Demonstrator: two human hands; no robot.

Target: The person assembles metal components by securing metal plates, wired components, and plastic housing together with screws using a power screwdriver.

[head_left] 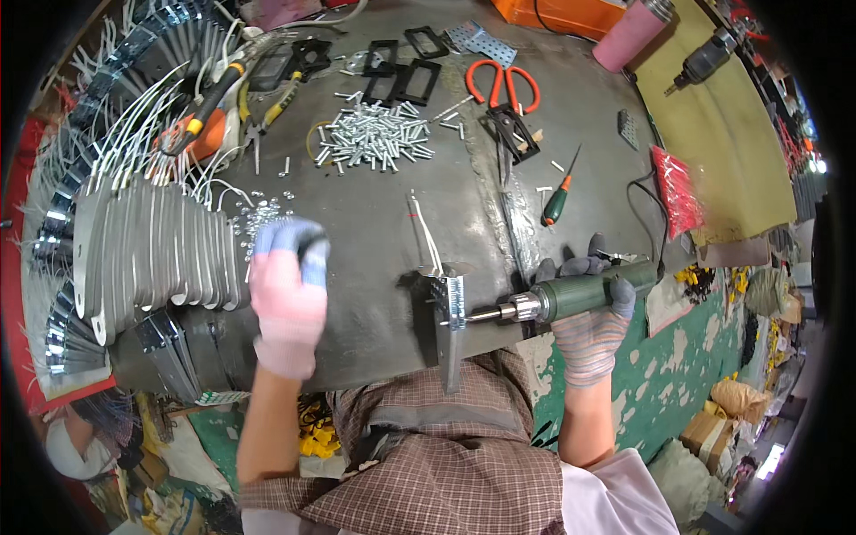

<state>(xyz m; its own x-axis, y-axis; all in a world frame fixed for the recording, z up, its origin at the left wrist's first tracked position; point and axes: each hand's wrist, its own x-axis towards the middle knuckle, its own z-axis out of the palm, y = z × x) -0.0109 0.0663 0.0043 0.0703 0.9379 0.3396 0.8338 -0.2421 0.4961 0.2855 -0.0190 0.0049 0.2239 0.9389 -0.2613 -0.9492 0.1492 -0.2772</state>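
My right hand (588, 312), in a grey-striped glove, is wrapped round a green electric screwdriver (584, 292). Its bit points left and reaches a metal bracket part (452, 308) at the table's near edge; whether it sits in a screw I cannot tell. Two white wires (428, 234) run from that part toward the far side. My left hand (290, 276), in a pink and blue glove, is blurred over the table beside a scatter of small nuts (260, 214). Its fingers are smeared, and anything in them is hidden. A row of grey metal plates with wires (156, 245) stands to its left.
A heap of screws (374, 135) lies mid-table, with black frames (417, 82) behind. Red-handled scissors (505, 87), a green screwdriver (558, 201), pliers (267, 111) and a red packet (678, 192) lie around. A pink bottle (631, 36) lies far right. The screwdriver's cord trails right.
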